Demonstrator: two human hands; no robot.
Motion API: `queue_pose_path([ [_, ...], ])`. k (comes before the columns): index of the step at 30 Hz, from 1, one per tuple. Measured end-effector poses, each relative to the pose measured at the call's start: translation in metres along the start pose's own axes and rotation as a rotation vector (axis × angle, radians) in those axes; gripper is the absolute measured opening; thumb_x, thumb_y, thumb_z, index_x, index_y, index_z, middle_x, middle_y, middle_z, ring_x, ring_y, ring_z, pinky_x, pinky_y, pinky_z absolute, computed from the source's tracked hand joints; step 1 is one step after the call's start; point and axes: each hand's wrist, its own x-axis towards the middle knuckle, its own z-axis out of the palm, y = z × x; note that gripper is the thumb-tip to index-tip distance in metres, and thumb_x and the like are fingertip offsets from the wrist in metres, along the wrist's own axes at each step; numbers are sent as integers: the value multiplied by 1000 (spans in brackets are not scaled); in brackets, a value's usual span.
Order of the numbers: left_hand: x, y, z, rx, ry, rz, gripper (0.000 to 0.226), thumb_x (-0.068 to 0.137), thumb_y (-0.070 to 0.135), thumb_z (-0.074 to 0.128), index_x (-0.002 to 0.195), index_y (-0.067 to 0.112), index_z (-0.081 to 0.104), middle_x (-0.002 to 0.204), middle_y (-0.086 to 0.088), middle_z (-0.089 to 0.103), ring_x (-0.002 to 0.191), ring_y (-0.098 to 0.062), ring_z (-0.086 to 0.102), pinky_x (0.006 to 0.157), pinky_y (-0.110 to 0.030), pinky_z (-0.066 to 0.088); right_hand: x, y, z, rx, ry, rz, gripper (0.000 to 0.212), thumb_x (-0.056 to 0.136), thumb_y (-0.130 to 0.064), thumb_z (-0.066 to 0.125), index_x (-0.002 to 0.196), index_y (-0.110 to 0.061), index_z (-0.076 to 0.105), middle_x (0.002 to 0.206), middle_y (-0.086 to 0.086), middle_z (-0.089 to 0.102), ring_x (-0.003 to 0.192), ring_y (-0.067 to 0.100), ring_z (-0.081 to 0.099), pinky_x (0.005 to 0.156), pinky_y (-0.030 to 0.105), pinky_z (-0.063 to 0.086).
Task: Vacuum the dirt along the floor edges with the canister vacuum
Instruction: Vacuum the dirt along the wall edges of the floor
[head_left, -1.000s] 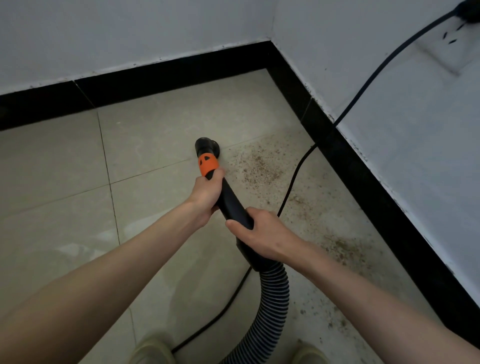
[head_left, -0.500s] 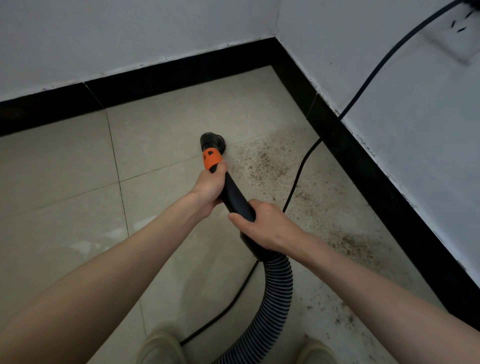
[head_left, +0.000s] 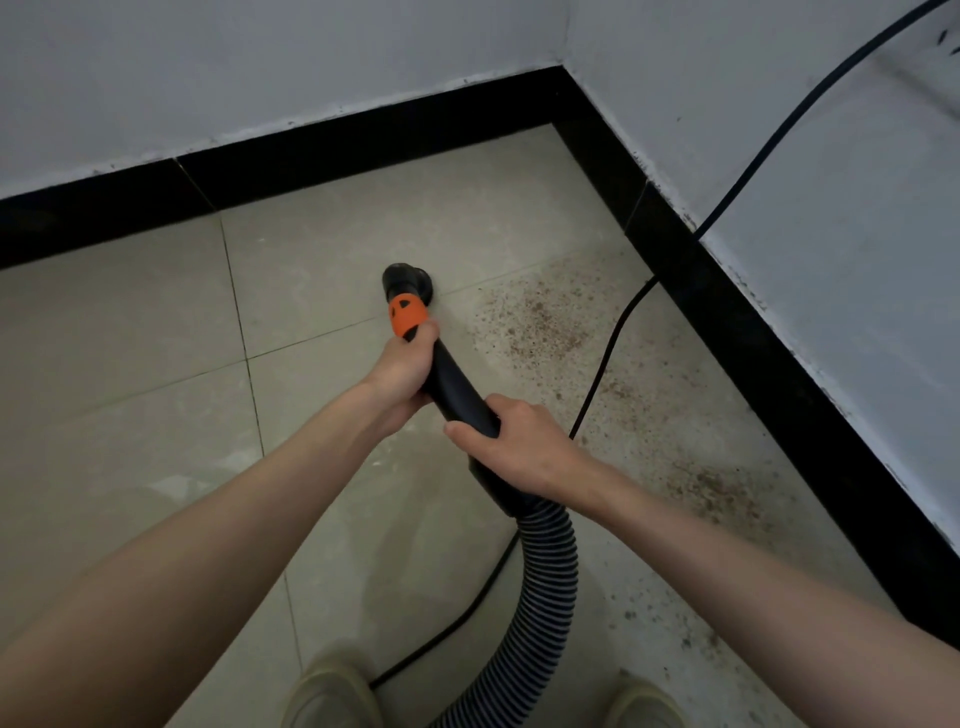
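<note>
I hold a black vacuum wand with an orange collar. Its round nozzle points down at the beige tile floor, left of the dirt. My left hand grips the wand just below the collar. My right hand grips the wand's lower end, where the ribbed grey hose joins and runs down out of view. Brown dirt is scattered on the floor toward the right wall, with another patch nearer to me along the black skirting.
Two white walls meet in a corner ahead, both edged with black skirting. A black power cord drops from the right wall, crosses the dirty floor and passes under the hose. My two shoes show at the bottom edge.
The view has shifted a little toward the corner. The nozzle and both hands have edged slightly forward and right, with the grips unchanged.
</note>
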Motion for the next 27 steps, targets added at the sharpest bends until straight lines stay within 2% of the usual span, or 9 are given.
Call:
queue_pose_path([
  [2,-4,-7,9,-4,-16,1,24,98,33,45,93,10,45,76,-3,42,65,-15,46,56,-26,42,-8,10,-3,124,-29,33,29,89,-48,62,77,-23,52,73,-5,60,67,11,58,60,25,46],
  [5,-8,-15,13,-6,-24,13,24,98,34,45,88,12,46,75,-3,42,66,-14,46,57,-26,42,-17,18,-3,292,-81,58,29,87,-48,64,79,-22,55,85,6,69,81,23,68,79,40,54],
  [8,-10,-19,11,-2,-1,18,28,98,36,46,101,8,45,77,-3,44,67,-15,47,58,-27,42,-21,16,2,299,-99,39,30,89,-48,61,82,-20,52,89,11,70,82,29,69,78,44,57],
  [13,-12,-20,2,-31,-32,-13,34,97,36,46,109,5,43,80,-5,47,68,-16,51,56,-27,44,-26,9,5,133,5,12,36,92,-54,53,87,-18,54,80,-1,62,77,17,62,63,28,45],
  [16,-14,-15,3,-62,-57,-10,29,98,34,46,100,5,46,78,-5,47,67,-15,51,56,-26,45,-27,4,1,195,2,32,42,92,-54,53,86,-13,59,85,7,68,79,23,66,74,39,54],
  [18,-12,-7,4,-101,-62,-13,29,97,34,47,97,5,46,77,-7,49,66,-17,51,60,-29,47,-29,3,-2,394,-53,58,44,89,-55,58,88,-10,60,87,14,70,76,28,68,79,48,57],
  [21,-7,11,3,-163,-82,-20,30,97,34,48,96,4,43,68,-8,49,52,-18,52,52,-26,49,-41,3,-1,796,-192,131,64,80,-57,62,111,-2,53,84,15,65,64,27,65,61,39,59],
  [23,-3,22,0,-221,-95,-36,28,96,32,51,98,5,44,65,-7,48,46,-17,51,46,-24,48,-50,2,7,847,-182,136,72,74,-57,63,117,-2,48,80,12,64,58,25,64,59,36,58],
  [27,0,31,-4,-287,-119,-149,31,94,34,55,106,7,46,65,-5,46,41,-14,48,43,-19,46,-49,-13,19,798,40,118,49,84,-52,65,102,-8,51,70,10,61,45,21,58,48,32,52],
])
